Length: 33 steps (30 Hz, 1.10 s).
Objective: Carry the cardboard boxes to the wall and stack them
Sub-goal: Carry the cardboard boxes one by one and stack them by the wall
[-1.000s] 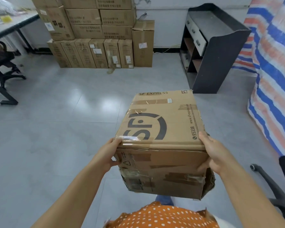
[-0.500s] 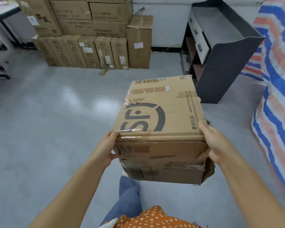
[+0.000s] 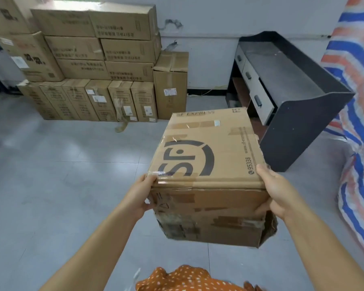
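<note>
We hold a taped brown cardboard box [image 3: 206, 164] above the floor. Our left hand [image 3: 138, 195] and right hand [image 3: 276, 191] grip its near corners, fingers curled.

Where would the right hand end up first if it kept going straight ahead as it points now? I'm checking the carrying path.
Probably the dark cabinet: the right hand, gripping the carried box, points toward its side panel; depth is uncertain.

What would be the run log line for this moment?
phase: carrying | left hand: grips box | right hand: grips box | stack: ahead, at wall
</note>
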{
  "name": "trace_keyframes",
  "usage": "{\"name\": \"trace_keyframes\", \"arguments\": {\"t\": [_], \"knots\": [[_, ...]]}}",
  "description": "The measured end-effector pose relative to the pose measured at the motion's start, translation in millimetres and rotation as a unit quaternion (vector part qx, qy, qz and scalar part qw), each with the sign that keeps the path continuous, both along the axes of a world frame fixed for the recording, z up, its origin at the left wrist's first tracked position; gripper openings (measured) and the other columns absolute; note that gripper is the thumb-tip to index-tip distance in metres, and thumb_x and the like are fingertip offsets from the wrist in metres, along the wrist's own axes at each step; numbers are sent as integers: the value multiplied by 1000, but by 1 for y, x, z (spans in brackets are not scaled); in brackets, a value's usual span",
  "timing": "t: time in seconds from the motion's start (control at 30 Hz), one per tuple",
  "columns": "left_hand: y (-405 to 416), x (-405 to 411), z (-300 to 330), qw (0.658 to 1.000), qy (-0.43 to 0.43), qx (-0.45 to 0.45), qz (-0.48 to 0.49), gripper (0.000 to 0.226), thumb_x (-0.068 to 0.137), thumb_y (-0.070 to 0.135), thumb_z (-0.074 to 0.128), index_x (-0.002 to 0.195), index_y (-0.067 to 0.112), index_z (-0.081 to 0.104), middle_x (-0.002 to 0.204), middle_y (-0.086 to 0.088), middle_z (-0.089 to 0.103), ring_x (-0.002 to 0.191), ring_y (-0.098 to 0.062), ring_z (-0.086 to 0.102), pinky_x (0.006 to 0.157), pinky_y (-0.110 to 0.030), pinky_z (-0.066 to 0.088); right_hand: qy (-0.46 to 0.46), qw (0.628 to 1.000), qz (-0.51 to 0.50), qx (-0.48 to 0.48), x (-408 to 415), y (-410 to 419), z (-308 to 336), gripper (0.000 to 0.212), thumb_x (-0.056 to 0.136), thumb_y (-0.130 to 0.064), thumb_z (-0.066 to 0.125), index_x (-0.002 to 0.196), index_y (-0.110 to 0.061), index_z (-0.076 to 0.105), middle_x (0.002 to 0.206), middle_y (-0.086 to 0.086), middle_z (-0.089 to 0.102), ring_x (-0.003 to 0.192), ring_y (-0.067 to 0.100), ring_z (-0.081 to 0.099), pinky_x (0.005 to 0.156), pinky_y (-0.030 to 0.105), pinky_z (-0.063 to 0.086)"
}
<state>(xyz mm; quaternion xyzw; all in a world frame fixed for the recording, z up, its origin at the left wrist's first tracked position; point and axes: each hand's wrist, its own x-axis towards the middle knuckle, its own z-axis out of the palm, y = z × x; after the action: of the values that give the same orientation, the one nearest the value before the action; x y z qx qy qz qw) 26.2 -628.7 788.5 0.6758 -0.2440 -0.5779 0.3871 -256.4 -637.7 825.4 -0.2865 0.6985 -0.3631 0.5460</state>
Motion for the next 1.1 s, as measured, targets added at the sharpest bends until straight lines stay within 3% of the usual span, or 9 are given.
{"name": "trace_keyframes", "arguments": {"t": [0.2,0.27,0.37,0.47,0.53,0.73,0.83,1.03,1.1], "knots": [[-117,14,6,1000,4,-12,3,15,94,25,48,102,21,60,83,-2,50,73,-16,47,72,-37,50,1,1000,6,-8,10,-120,12,38,101,-44,35,130,-26,52,99,-5,60,85,26,58,74,64,50],[-159,15,2,1000,0,-9,10,15,94,25,47,101,22,60,83,-3,50,72,-17,45,73,-39,51,5,1000,26,-5,11,-166,8,40,101,-44,34,133,-26,51,111,-2,62,95,29,58,71,58,52],[-224,15,-6,1000,-7,-12,23,16,95,25,45,99,23,61,83,-2,51,73,-17,45,77,-41,52,7,999,52,-14,10,-241,-3,44,101,-44,34,137,-25,49,133,4,56,115,32,53,81,56,49],[-295,15,-11,999,-3,-7,39,18,94,26,46,100,22,63,81,-3,50,70,-18,42,72,-39,52,16,997,70,-8,8,-323,-10,46,101,-47,33,141,-27,45,135,5,54,108,35,56,63,50,54],[-341,14,-5,998,4,-8,58,18,93,25,48,93,24,66,77,-3,50,67,-18,41,67,-36,50,12,997,79,-2,8,-376,-7,48,100,-49,35,142,-28,43,138,5,53,112,39,55,60,52,54],[-466,13,9,995,2,-24,96,21,95,29,47,111,24,60,86,-3,52,71,-17,45,69,-36,50,12,994,107,-19,11,-515,8,46,100,-48,35,140,-29,45,136,6,54,110,39,55,61,50,53],[-523,11,14,993,-2,-47,107,24,95,29,46,115,26,58,91,-1,54,77,-16,49,69,-37,51,1,994,107,-37,12,-575,17,43,99,-48,36,136,-29,50,131,5,57,112,37,55,72,61,52],[-649,20,21,994,-2,-64,92,19,96,27,44,106,27,60,100,-1,60,87,-13,58,71,-37,55,2,992,105,-66,23,-697,22,41,101,-44,37,135,-27,52,129,2,59,113,34,54,69,62,52],[-697,29,20,993,-5,-72,90,17,97,26,43,102,28,60,100,0,59,86,-12,58,68,-36,54,-3,992,99,-80,32,-743,21,40,101,-41,37,134,-26,53,127,1,60,116,31,53,78,64,50]]}}
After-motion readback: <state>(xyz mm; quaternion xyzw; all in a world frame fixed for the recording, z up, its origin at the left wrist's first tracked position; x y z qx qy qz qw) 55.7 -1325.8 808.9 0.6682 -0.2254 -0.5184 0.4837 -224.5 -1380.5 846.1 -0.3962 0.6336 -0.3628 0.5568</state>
